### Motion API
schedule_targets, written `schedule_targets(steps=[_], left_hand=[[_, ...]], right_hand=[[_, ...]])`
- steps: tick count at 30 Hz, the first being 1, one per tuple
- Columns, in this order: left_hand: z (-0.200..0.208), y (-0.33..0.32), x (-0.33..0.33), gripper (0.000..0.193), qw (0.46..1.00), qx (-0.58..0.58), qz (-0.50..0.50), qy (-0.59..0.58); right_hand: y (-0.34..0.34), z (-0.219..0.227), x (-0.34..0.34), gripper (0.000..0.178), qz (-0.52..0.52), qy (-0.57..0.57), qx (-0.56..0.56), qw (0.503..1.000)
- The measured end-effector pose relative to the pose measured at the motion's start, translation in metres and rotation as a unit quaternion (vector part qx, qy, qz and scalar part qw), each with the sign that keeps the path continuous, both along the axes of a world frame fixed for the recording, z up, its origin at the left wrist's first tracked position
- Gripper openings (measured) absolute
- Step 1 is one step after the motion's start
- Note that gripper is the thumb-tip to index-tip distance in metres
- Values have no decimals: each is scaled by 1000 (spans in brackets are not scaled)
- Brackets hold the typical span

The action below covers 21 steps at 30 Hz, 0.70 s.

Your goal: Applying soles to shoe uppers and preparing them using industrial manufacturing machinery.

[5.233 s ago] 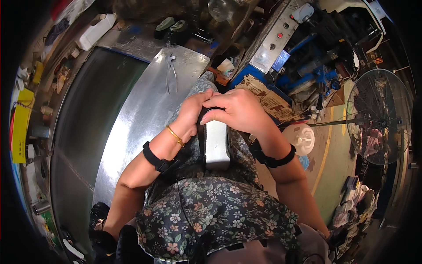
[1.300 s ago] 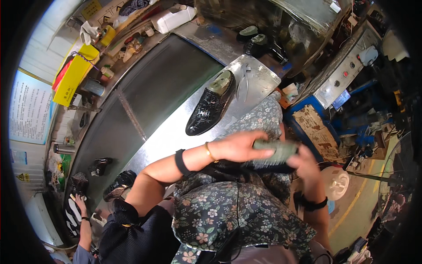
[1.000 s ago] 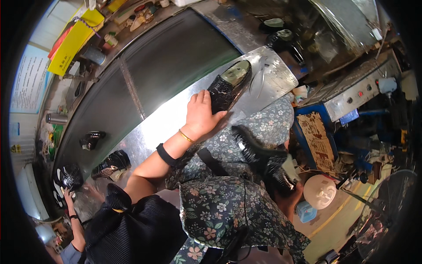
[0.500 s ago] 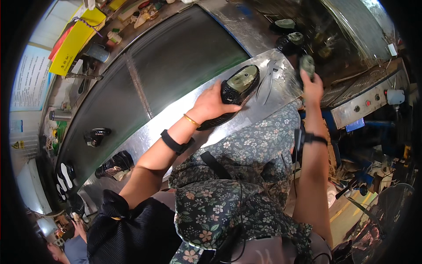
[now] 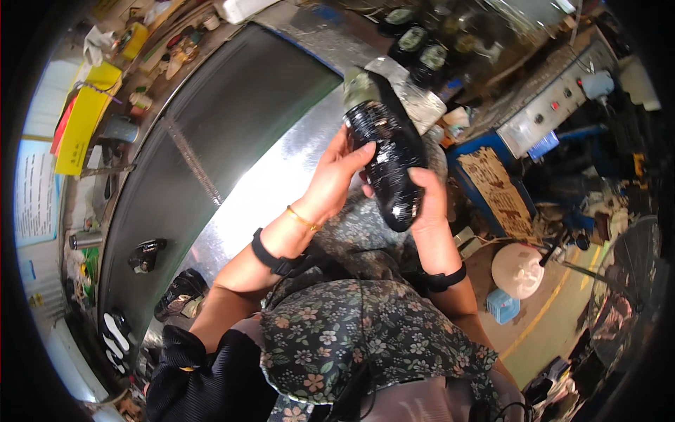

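A shiny black shoe [image 5: 387,155] is held up between my two hands, its toe pointing toward me. A greenish shoe last [image 5: 359,90] sticks out of its far opening. My left hand [image 5: 337,169] grips the shoe's left side near the opening, thumb across the upper. My right hand [image 5: 429,197] is closed round its right side near the toe. Beneath them lies a bright metal work surface [image 5: 260,169]. Both palms are partly hidden by the shoe.
A dark conveyor belt [image 5: 232,105] runs along the left, with a small black shoe [image 5: 146,255] on it. Another black shoe [image 5: 181,294] sits by the metal edge. Several shoes on lasts [image 5: 411,42] stand far right, beyond a control panel [image 5: 552,105]. A white jug [image 5: 518,269] is low right.
My right hand has left a last among the shoes at the far right and come to the shoe in my left hand. That shoe is now lifted and turned toe toward me.
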<state>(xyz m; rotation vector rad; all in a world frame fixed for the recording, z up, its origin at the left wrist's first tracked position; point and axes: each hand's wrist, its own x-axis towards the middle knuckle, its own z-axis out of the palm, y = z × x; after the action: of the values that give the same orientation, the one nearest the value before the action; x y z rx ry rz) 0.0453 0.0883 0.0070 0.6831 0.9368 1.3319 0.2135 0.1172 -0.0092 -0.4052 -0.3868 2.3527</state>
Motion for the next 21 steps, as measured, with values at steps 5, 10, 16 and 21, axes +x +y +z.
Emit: schedule_targets(steps=[5,10,16,21], left_hand=[[11,-44,11,78,718,346,-16,603],[22,-20,25,60,450,547,53,704],[60,6,49,47,358,653,50,665],[56,8,106,49,461,579,-17,672]], right_hand=[[-25,29,42,77,-60,69,13,996],[-48,27,64,83,-62,146,23,987],[-58,53,86,78,-93,135,25,986],[-44,65,139,67,-189,68,78,977]])
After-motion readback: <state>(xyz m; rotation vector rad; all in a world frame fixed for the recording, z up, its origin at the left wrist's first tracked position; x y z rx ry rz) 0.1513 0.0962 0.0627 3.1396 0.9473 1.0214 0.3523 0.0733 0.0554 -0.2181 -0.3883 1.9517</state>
